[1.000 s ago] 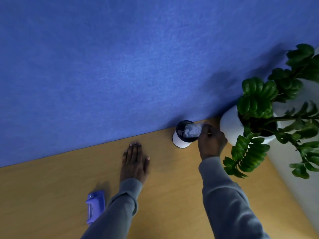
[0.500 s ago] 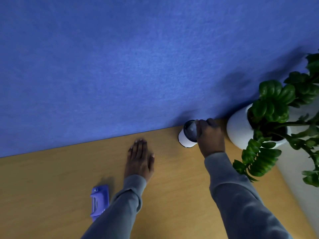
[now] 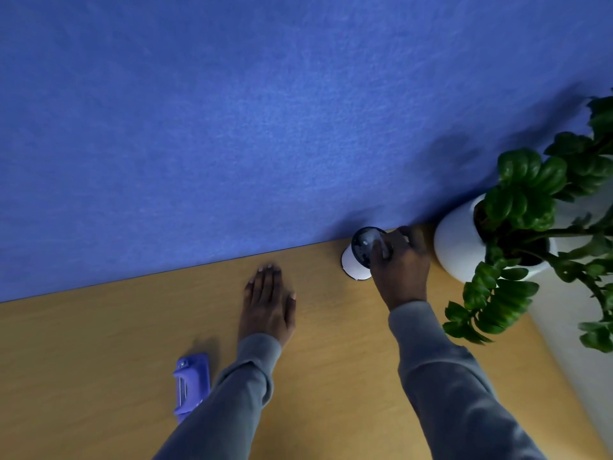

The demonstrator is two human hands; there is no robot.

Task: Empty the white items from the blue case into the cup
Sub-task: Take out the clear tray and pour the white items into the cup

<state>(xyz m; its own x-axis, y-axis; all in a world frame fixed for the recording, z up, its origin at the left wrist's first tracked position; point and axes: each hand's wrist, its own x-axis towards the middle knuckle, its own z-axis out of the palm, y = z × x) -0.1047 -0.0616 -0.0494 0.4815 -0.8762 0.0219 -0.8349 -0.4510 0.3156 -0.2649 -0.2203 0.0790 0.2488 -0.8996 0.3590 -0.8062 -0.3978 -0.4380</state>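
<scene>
A white cup (image 3: 354, 267) with a dark inside stands at the back of the wooden table (image 3: 331, 343), against the blue wall. A few pale specks show inside its mouth. My right hand (image 3: 401, 267) is over the right half of the cup's mouth, fingers closed on a small translucent blue case (image 3: 381, 249) tipped into the cup; the case is mostly hidden by my fingers. My left hand (image 3: 268, 300) lies flat on the table to the cup's left, palm down, holding nothing. A blue plastic piece (image 3: 192, 383), perhaps part of the case, lies by my left sleeve.
A white pot (image 3: 459, 242) holding a leafy green plant (image 3: 520, 197) stands just right of the cup, almost touching my right hand. The blue wall (image 3: 265, 127) runs along the table's back edge. A pale surface (image 3: 583, 353) borders the table on the right.
My right hand has turned and lowered over the cup's mouth, so the case, plainly visible a second ago with white items in it, is now mostly covered. The left hand stayed flat.
</scene>
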